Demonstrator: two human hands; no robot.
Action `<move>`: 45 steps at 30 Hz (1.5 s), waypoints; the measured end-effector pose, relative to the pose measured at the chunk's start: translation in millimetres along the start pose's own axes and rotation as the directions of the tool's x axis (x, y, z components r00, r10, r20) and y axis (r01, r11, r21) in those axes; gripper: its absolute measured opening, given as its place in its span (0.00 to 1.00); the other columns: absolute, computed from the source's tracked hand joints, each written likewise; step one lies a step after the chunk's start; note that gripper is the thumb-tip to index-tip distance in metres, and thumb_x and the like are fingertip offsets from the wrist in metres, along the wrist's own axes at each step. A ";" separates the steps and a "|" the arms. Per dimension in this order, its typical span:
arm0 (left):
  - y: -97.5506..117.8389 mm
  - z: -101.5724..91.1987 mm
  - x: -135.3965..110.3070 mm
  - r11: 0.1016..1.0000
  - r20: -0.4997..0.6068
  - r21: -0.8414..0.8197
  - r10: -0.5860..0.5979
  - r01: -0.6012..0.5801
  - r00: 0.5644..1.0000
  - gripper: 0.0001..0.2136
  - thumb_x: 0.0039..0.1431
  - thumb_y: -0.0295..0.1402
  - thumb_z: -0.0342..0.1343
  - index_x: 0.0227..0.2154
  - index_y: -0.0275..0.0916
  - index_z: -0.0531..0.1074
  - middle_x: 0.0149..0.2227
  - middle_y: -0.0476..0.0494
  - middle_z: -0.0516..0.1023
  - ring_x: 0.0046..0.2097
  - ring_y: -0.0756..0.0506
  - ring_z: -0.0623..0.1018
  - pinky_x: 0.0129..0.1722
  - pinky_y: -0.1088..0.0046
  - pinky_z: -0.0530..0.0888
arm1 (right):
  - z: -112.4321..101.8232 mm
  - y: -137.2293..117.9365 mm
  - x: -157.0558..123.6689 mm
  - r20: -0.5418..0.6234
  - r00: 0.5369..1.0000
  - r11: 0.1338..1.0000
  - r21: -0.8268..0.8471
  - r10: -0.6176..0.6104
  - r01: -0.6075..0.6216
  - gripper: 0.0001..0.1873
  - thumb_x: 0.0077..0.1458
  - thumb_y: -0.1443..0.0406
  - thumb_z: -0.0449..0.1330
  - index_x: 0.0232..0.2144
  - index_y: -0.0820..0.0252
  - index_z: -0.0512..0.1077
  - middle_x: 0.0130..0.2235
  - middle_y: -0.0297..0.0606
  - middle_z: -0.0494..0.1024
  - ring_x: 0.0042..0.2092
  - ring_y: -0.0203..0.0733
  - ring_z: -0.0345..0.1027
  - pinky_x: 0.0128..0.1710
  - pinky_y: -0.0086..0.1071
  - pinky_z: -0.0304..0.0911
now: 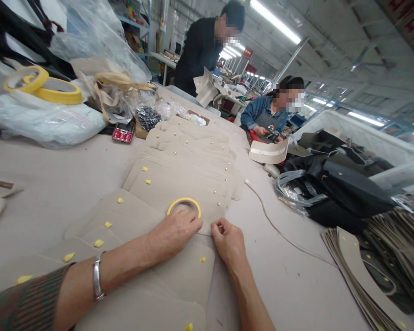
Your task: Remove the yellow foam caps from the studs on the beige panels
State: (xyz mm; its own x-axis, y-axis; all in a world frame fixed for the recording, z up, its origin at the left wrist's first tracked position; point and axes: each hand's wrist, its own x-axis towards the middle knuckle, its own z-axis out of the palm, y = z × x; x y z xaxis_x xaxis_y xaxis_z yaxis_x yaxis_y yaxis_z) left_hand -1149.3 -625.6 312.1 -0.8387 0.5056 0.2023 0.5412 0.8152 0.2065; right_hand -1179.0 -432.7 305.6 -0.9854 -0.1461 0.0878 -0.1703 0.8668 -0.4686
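Note:
My left hand (175,231) is closed on a roll of yellow tape (192,201), which rests over the beige panels. Just right of it, my right hand (229,241) has thumb and forefinger pinched at the edge of a beige panel (193,161); whatever is between those fingertips is hidden. The panels overlap in a long row, the farther ones carrying small metal studs. Small pieces of yellow tape (98,243) stick to the nearer panels, several along the left side and others on the right, such as a tape piece (203,259) below my hands.
Two more yellow tape rolls (60,90) lie on a plastic-wrapped bundle at left, near a red phone (123,132). A thin cord (279,225) crosses the table at right. Black bags (352,184) and stacked strips (352,276) stand farther right. Two people (200,50) are across the table.

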 end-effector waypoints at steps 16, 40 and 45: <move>6.5 -8.4 -15.2 0.937 -0.279 -0.312 0.065 -0.155 0.958 0.19 0.65 0.27 0.49 0.58 0.37 0.57 0.52 0.37 0.76 0.50 0.45 0.77 0.48 0.68 0.76 | -22.2 -27.3 -35.9 -0.205 0.875 0.774 0.409 -0.438 0.483 0.10 0.60 0.69 0.55 0.42 0.59 0.74 0.38 0.40 0.78 0.39 0.39 0.71 0.39 0.31 0.66; 11.2 -13.1 13.4 0.997 -0.115 0.074 0.042 -0.033 0.992 0.06 0.64 0.25 0.49 0.34 0.39 0.68 0.32 0.46 0.72 0.33 0.44 0.72 0.28 0.71 0.65 | 2.2 16.5 8.2 0.130 0.958 0.588 0.765 0.257 -0.262 0.20 0.45 0.52 0.66 0.29 0.66 0.75 0.21 0.33 0.73 0.19 0.31 0.63 0.19 0.24 0.60; 2.5 4.1 15.7 0.993 0.087 0.114 0.012 -0.022 0.996 0.04 0.63 0.25 0.51 0.35 0.38 0.69 0.35 0.41 0.74 0.38 0.40 0.74 0.29 0.68 0.69 | 6.0 18.0 11.8 0.142 0.966 0.700 0.668 0.215 -0.254 0.20 0.49 0.51 0.63 0.31 0.65 0.76 0.21 0.32 0.72 0.19 0.31 0.62 0.19 0.25 0.59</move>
State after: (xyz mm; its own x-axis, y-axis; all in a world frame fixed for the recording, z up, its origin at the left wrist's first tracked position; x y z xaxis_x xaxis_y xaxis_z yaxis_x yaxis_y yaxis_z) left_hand -1161.4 -614.5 311.9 -0.8342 0.5380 0.1209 0.5491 0.8307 0.0918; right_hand -1193.8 -421.7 292.9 -0.9898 -0.0222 -0.1409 0.1261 0.3254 -0.9371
